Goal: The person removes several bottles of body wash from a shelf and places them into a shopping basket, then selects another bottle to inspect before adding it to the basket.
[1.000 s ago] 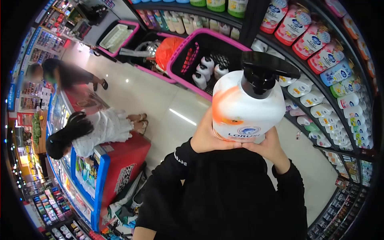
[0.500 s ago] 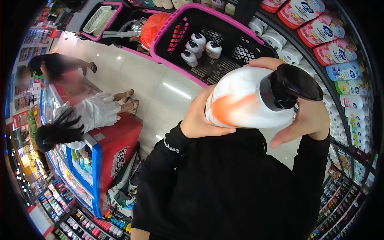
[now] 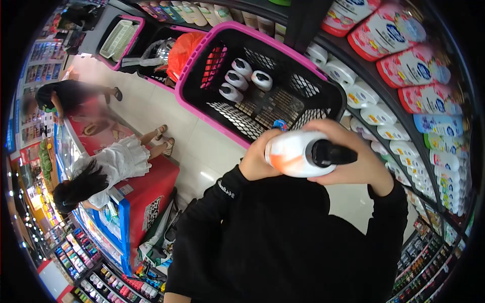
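Hands in black sleeves hold a white-and-orange pump bottle (image 3: 293,151) on its side at the chest. The left hand (image 3: 255,161) cups its base; the right hand (image 3: 361,161) curls its fingers over the black pump end. Beyond stands a pink-rimmed basket (image 3: 209,121), with four small bottles (image 3: 237,81) by its far wall.

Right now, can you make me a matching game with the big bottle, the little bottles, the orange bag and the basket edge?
Things:
1. pump bottle
2. small black-capped bottles
3. orange bag
4. near basket rim

Matches:
A. pink
B. lying in the farther basket
C. inside the near basket
D. held sideways between the left hand and the right hand

Pairs: 1-D, 2-C, 3-B, 4-A.
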